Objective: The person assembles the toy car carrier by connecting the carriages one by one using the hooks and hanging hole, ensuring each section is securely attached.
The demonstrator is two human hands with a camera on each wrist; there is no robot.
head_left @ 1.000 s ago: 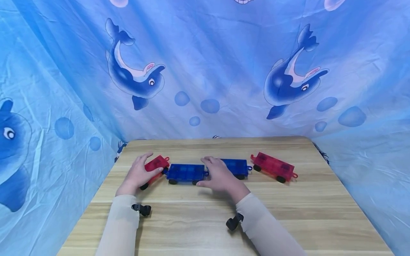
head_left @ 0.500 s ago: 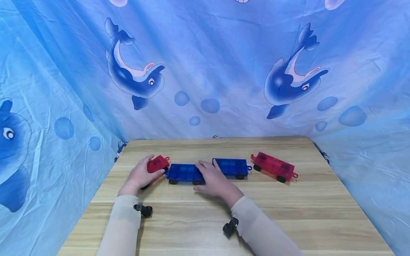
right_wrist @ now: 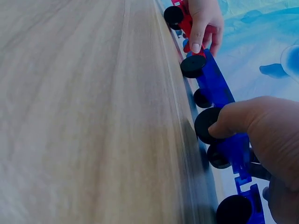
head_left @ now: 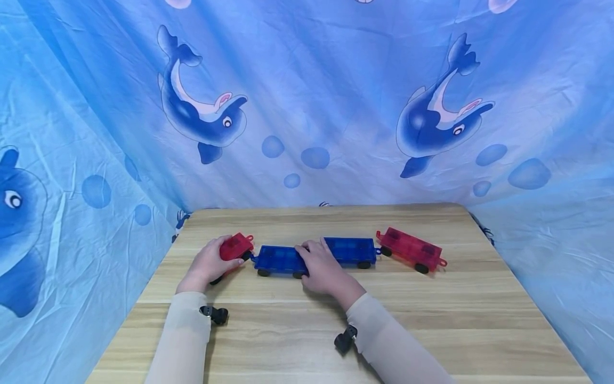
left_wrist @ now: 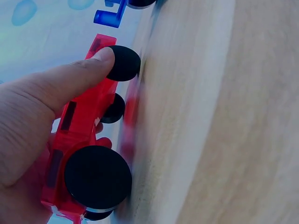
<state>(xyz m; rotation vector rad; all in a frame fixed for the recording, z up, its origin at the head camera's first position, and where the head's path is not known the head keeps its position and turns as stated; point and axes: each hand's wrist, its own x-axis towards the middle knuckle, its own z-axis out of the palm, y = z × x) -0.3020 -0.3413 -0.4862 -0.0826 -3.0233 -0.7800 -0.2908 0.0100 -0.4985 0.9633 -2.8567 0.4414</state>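
At the left, my left hand [head_left: 206, 266] grips a red toy train car [head_left: 236, 246], its thumb pressed on a black wheel [left_wrist: 124, 63] in the left wrist view. My right hand [head_left: 326, 271] pinches the right end of a blue toy train car [head_left: 278, 259], thumb at a wheel [right_wrist: 205, 125]. A second blue car [head_left: 354, 249] stands just beyond that hand; the couplers [right_wrist: 243, 183] of the two blue cars meet. Between the red car in my left hand and the nearer blue coupler [left_wrist: 108, 17] there is a gap.
Another red train car [head_left: 412, 249] stands angled at the right, its hook close to the second blue car's ring; whether they touch I cannot tell. All cars stand on a wooden table [head_left: 288, 330]. A blue dolphin-print curtain [head_left: 307, 96] hangs behind and at both sides.
My right hand shifted left onto the first blue car. Both blue cars then slid slightly right, away from the left red car. My left hand closed further round its red car.
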